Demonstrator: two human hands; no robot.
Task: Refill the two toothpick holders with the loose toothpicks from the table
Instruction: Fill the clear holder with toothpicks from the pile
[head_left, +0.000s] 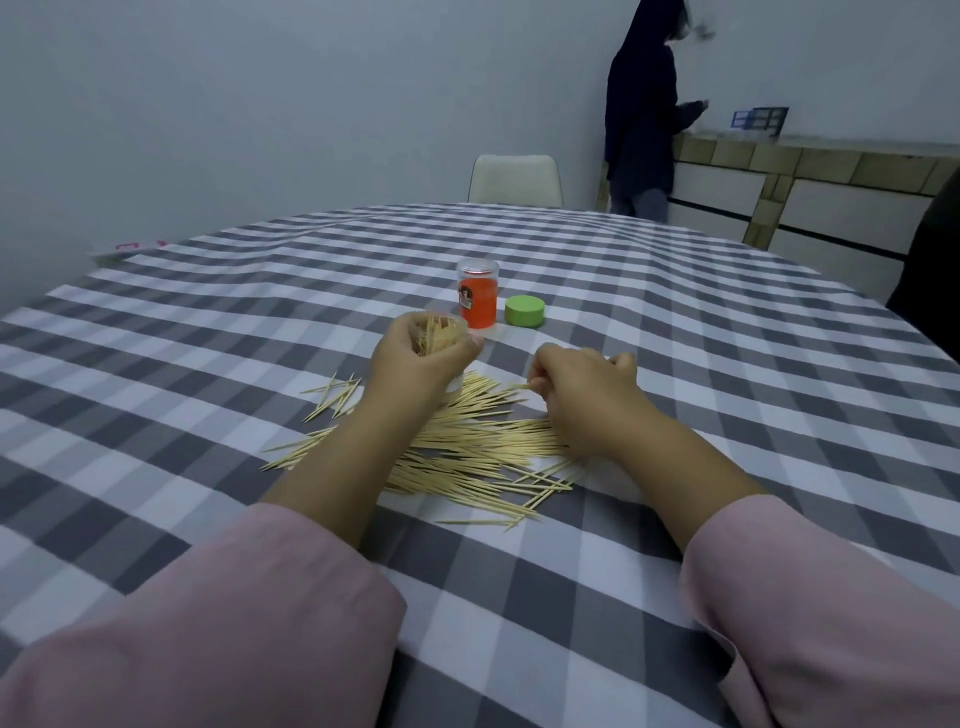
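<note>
One head view: my left hand (415, 358) grips the clear holder (439, 338) upright at frame centre, while my right hand (582, 389), just right, pinches a toothpick (519, 386) pointing left toward its mouth, above the loose toothpicks (467, 452).

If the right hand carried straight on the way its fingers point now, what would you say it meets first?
The right hand, pinching a toothpick, points left toward the clear holder gripped by the left hand. It would probably meet that hand or holder first, though depth is unclear.
</note>
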